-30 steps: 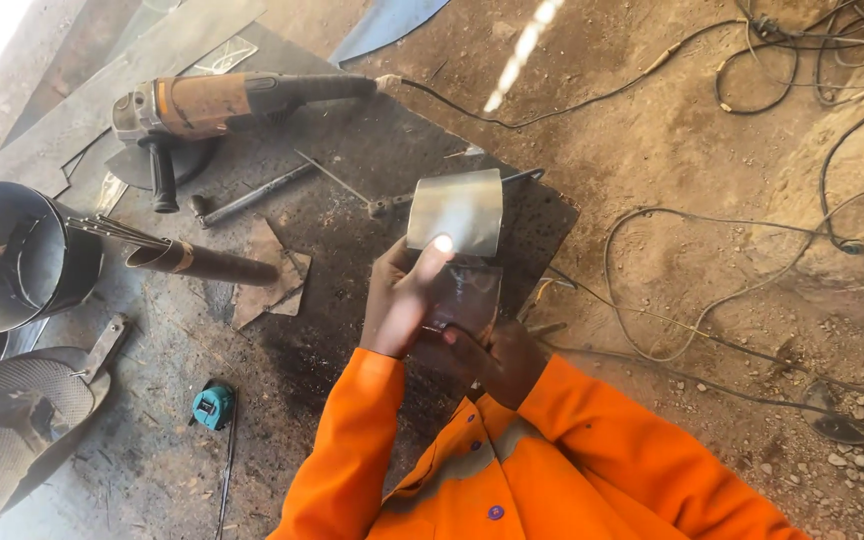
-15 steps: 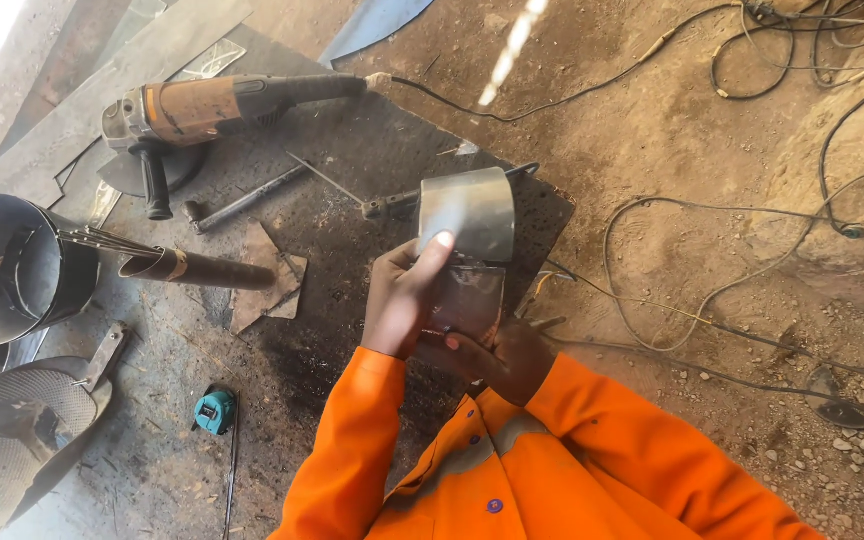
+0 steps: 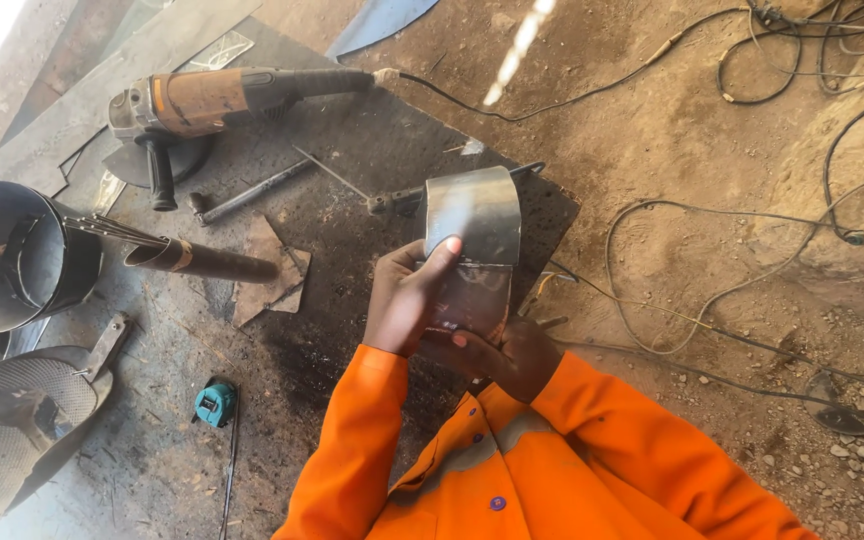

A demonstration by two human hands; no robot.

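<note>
Above the dark, scorched steel sheet (image 3: 352,130) that lies on the dirt floor, the person holds a curved strip of shiny grey sheet metal (image 3: 472,250) in both hands. The left hand (image 3: 407,300) is closed round the strip's left edge, its thumb stretched up flat across the bright face. The right hand (image 3: 512,355) cups the strip from below and behind, fingers curled under its darker lower part, so both hands grip it firmly. The strip's long axis runs away from the body, its bent upper end arching beyond the fingertips, with the lower end tucked close to the orange sleeves (image 3: 592,440). The left hand sits higher up the strip, and the right is nearer the chest.

Well apart, to the far left on the sheet, lies an orange-bodied angle grinder (image 3: 212,100) with a black side handle, its cable trailing off to the right. Nearer are a thin steel rod (image 3: 252,192), a rusty brown pipe (image 3: 202,260) with welding rods poking from it, and flat rusty offcuts (image 3: 267,270). A grey metal cylinder (image 3: 12,255) stands at the left edge, a round mesh-faced pan (image 3: 12,420) lies below it, and a small teal tape measure (image 3: 215,403) rests beside the left sleeve. Black cables (image 3: 712,250) loop over the gravelly dirt to the right.
</note>
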